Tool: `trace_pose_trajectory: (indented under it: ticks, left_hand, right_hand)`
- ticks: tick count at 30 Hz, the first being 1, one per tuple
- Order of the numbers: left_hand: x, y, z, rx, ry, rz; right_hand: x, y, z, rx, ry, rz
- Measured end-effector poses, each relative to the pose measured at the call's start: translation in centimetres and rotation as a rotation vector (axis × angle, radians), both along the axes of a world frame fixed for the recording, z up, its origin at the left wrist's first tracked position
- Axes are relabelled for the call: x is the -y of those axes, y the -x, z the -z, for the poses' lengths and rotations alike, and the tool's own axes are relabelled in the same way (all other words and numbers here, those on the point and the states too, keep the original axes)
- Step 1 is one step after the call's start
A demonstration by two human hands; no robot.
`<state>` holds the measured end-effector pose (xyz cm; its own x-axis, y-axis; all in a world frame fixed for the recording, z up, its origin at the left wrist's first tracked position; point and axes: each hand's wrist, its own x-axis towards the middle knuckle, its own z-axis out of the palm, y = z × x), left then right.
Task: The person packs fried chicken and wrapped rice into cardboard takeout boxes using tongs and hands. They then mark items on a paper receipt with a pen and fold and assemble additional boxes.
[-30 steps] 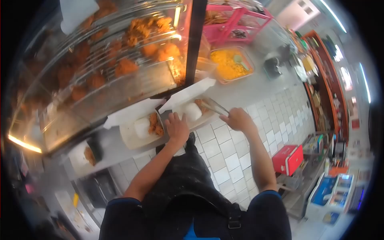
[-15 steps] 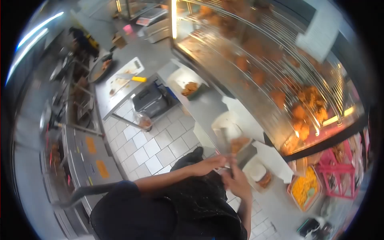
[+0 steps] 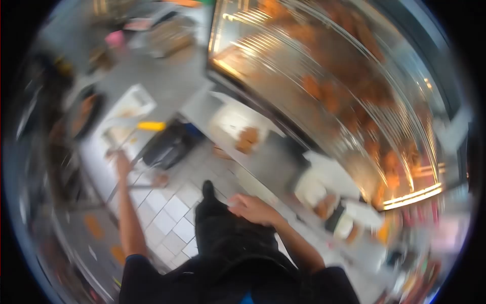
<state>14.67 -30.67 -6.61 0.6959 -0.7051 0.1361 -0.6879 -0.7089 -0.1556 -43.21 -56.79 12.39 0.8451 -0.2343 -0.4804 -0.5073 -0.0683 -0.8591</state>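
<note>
My left hand reaches out to the near edge of a white cutting board. Its fingertips are by some small brownish bits there, but blur hides whether they grip anything. On the board lies a knife with a yellow handle, beyond that hand. My right hand is in front of my body above the dark trousers, fingers curled in, with nothing visible in it. Along the counter to the right stand open white takeaway boxes: one with brown fried pieces, another with white contents and a brown piece.
A lit glass display cabinet with browned food on wire racks fills the upper right. A dark pan sits left of the board. Below the counters are a black bin-like container and a tiled floor.
My hands have parted from together over the boxes. The left has swung across to the cutting board; the right has drawn back in front of my body. The view has turned left.
</note>
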Motion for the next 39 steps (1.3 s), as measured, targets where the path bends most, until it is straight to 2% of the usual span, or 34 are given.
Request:
trace_pose_trajectory:
  ticks: [1, 2, 3, 4, 5, 6, 9, 12, 14, 15, 16, 17, 18, 19, 20, 22, 23, 25, 28, 31, 35, 39]
  left_hand:
    - [1.4, -5.8, -1.2, 0.031, -0.340, -0.156]
    - [-0.4, -14.3, 2.4, 0.321, -0.181, 0.164]
    - [1.9, -16.7, 1.0, -0.033, 0.040, -0.093]
    - [3.9, -15.9, -1.5, 0.023, 0.039, -0.040]
    - [4.8, -17.2, -2.2, 0.012, -0.079, -0.059]
    - [6.5, -16.3, -3.5, -0.031, -0.052, -0.119]
    - [8.6, -15.9, -4.5, -0.133, 0.039, -0.295]
    - [8.6, -16.0, -3.9, -0.143, 0.055, -0.344]
    - [10.2, -13.7, -4.0, 0.232, -0.056, -0.376]
    - [9.9, -14.5, -3.5, 0.142, -0.141, -0.257]
    - [11.1, -10.0, -4.1, 0.369, 0.205, -0.126]
    - [13.0, -5.9, -6.2, 0.214, 0.411, 0.097]
    - [16.3, 2.0, -9.8, -0.043, 0.604, 0.111]
    - [18.7, 7.1, -10.6, -0.440, 0.755, 0.110]
    - [21.3, 12.0, -11.3, -0.359, 0.688, 0.248]
    - [26.2, 20.6, -14.2, -0.594, 0.652, 0.367]
    - [27.7, 23.6, -15.9, -0.554, 0.637, 0.544]
    - [29.9, 27.3, -17.5, -0.702, 0.634, 0.698]
    - [30.5, 30.5, -18.6, -0.746, 0.642, 0.743]
    - [29.0, 31.9, -17.6, -0.732, 0.622, 0.741]
    - [25.2, 31.2, -15.8, -0.742, 0.683, 0.471]
    - [20.6, 26.9, -15.7, -0.736, 0.694, 0.252]
  right_hand:
    - [-0.7, -1.3, 1.2, -0.028, 0.180, 0.032]
    - [-1.4, -2.6, 2.4, -0.058, 0.218, 0.043]
    - [-1.6, -3.7, 3.0, -0.076, 0.267, 0.049]
    - [-1.9, -4.1, 2.5, -0.130, 0.253, 0.157]
    - [-2.2, -4.4, 1.5, -0.158, 0.205, 0.199]
    - [-2.2, -4.6, 0.9, -0.179, 0.156, 0.232]
    - [-3.5, -1.6, 0.8, -0.108, 0.170, 0.541]
    - [-5.6, 2.0, -0.4, -0.295, 0.198, 0.743]
    - [-6.7, 5.0, -0.2, -0.335, 0.260, 0.835]
    - [-7.1, 5.7, -1.6, -0.369, 0.097, 0.973]
    - [-7.5, 6.8, -1.6, -0.287, 0.151, 1.003]
    - [-7.4, 7.6, -1.8, -0.363, 0.118, 1.020]
    - [-7.3, 8.5, -1.8, -0.357, 0.165, 1.016]
    - [-7.2, 8.9, -2.0, -0.330, 0.162, 0.989]
    - [-7.0, 9.4, -2.5, -0.287, 0.199, 1.021]
    - [-4.7, 10.0, -3.5, -0.214, 0.243, 1.034]
    - [-3.6, 10.2, -4.1, -0.194, 0.289, 1.017]
    - [-2.1, 11.0, -5.0, -0.159, 0.323, 0.971]
    - [1.7, 10.7, -6.8, -0.008, 0.546, 0.807]
    - [4.2, 10.0, -8.2, 0.005, 0.446, 0.739]
    - [6.1, 8.4, -9.1, 0.062, 0.386, 0.538]
    - [7.5, 6.3, -8.5, 0.092, 0.201, 0.406]
